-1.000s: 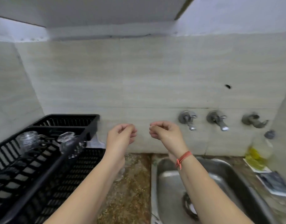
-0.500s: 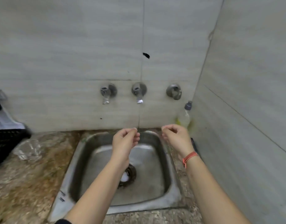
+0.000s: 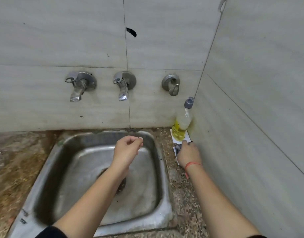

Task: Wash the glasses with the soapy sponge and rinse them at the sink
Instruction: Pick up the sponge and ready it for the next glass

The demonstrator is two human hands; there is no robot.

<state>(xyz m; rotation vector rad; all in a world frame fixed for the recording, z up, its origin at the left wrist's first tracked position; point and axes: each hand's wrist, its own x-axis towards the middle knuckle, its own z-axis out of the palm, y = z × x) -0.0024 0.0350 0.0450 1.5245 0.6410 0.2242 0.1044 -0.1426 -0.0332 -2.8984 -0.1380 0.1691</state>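
Right hand (image 3: 188, 154) is laid on a packet (image 3: 177, 148) at 3 o'clock of sink (image 3: 158, 162); grip can't be told. Left hand (image 3: 128, 148) is loosely curled, empty. Packet should be pinched w/ fingertips, clear of soap bottle (image 3: 182, 122).

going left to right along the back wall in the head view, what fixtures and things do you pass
left tap → middle tap → round wall valve → yellow liquid bottle standing in the corner

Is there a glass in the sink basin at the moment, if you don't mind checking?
No, the sink basin holds only its drain; the left hand hovers empty above it.
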